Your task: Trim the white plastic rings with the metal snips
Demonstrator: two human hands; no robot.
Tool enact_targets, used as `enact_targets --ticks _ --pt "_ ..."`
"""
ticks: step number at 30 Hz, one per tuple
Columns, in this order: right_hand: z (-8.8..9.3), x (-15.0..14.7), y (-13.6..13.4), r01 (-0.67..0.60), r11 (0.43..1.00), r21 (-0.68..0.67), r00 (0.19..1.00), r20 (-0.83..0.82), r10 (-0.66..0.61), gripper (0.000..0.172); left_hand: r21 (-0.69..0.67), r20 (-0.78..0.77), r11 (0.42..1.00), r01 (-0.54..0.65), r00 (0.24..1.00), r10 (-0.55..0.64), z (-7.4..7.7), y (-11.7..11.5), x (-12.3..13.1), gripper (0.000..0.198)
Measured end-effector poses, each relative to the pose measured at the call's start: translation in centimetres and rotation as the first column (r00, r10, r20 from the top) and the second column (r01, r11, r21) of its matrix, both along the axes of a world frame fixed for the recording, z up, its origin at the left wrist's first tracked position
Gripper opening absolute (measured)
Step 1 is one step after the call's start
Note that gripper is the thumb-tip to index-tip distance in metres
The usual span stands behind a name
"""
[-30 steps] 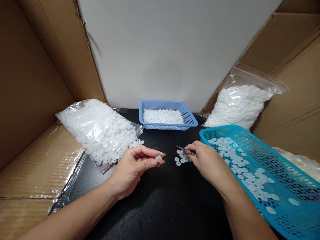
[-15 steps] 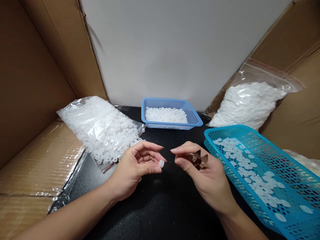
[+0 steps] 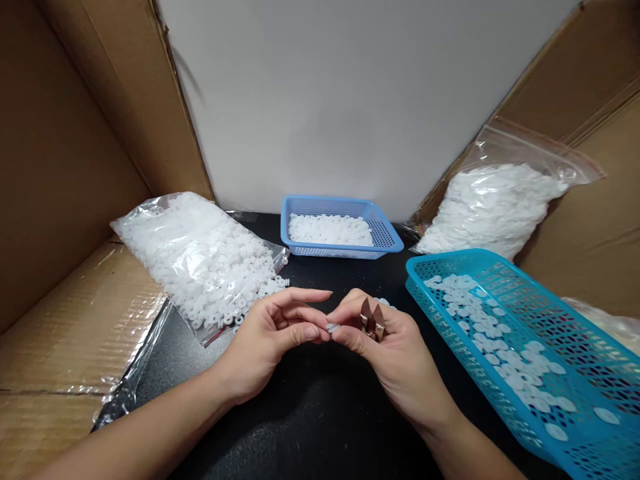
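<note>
Left hand [image 3: 265,340]: bare, nails [image 3: 311,331] growing slightly long. Right hand [image 3: 400,360]: bare, nails showing alike. Forearms [image 3: 150,433] behind both wrists: running uncovered down to frame edge.

A white wall [image 3: 350,100] backs the black tabletop [image 3: 320,413], flanked by what seem cardboard panels [image 3: 65,167].
</note>
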State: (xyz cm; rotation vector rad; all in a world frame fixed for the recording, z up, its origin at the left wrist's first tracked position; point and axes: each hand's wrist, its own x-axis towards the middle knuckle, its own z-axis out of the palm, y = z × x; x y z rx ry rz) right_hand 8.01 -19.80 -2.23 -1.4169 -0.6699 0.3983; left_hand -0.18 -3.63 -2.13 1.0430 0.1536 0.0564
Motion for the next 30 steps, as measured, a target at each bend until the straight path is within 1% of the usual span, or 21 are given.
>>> enact_targets --ticks 3,7,9,13,16,18,20,24,27,30 --pt "-0.26 0.06 0.25 -0.055 0.998 0.034 0.988 -0.143 0.059 0.015 -0.008 -0.015 1.0 0.021 1.0 -0.022 -0.01 -0.03 -0.16 0.033" --pt "-0.54 -0.07 0.56 -0.084 0.994 0.076 0.967 -0.234 0.1 0.019 -0.014 -0.015 0.999 0.031 0.999 -0.031 0.07 -0.09 -0.24 0.032" --pt "-0.6 -0.12 0.51 -0.07 0.996 0.058 0.974 -0.212 0.081 0.019 -0.017 -0.013 1.0 0.019 1.0 -0.019 0.14 -0.08 -0.18 0.031" --pt "-0.45 -0.15 0.23 -0.025 1.0 -0.018 0.999 -0.045 0.024 0.011 -0.005 0.008 1.0 -0.025 1.0 0.025 0.2 0.0 -0.02 0.028" --pt "-0.32 -0.24 0.24 -0.032 0.999 -0.014 0.999 -0.005 0.032 0.008 0.032 0.033 0.999 -0.043 0.999 0.042 0.08 0.09 0.01 0.027" --pt "-0.39 -0.3 0.34 -0.057 0.998 0.006 0.997 -0.052 0.057 0.01 0.058 0.046 0.996 -0.063 0.997 0.06 -0.04 0.17 0.0 0.023" --pt "-0.57 -0.34 0.42 -0.083 0.996 0.034 0.987 -0.134 0.087 0.012 0.068 0.052 0.995 -0.068 0.997 0.065 -0.13 0.25 -0.01 0.019" --pt "-0.75 -0.42 0.47 -0.116 0.988 0.103 0.946 -0.293 0.141 0.018 0.072 0.065 0.996 -0.061 0.996 0.057 -0.11 0.25 -0.03 0.015" --pt "-0.65 -0.55 0.52 -0.108 0.987 0.12 0.919 -0.367 0.145 0.022 0.06 0.059 0.997 -0.043 0.997 0.039 0.02 0.08 -0.01 0.019" --pt "-0.66 -0.61 0.58 -0.097 0.99 0.098 0.916 -0.38 0.128 0.024 0.02 0.023 1.0 0.0 1.0 0.0 0.1 -0.04 0.0 0.027"
